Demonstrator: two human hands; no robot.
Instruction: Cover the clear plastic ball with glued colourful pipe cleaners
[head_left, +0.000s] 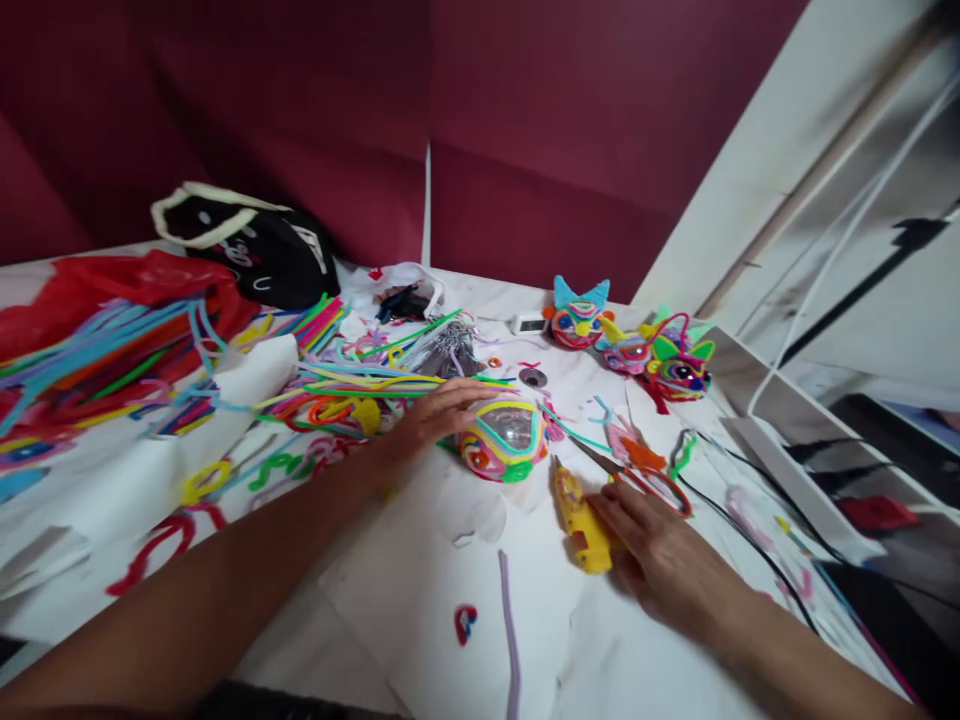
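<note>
steady shell, watchful nozzle

from the head view, i took the decorated ball (504, 440) as my landmark; it sat upright on the white table (420, 610), its clear dome edged with bright fuzzy strips. my left hand (442, 408) lay against its far left side, fingers stretched out and open rather than clenched. my right hand (656, 540) was to the right of the ball and nearer me, its fingertips at the yellow glue gun (583, 525); i could not tell whether they had closed round it. the gun's tip pointed towards the ball, just beside it.

the scissors (658, 488) lay right of the ball, close behind my right fingers, so i judged that a careful grip meant taking the gun by its handle alone, without catching the orange loops. light, even pressure suited the ball, since a round shell could roll or its trim shift under a hard push. i reckoned that treating the nozzle as hot, and well away from the left fingertips, was the sound habit. nearer me than the ball lay a lilac strip (510, 630) and a small red-and-blue piece (465, 624), both out of the nozzle's line.
</note>
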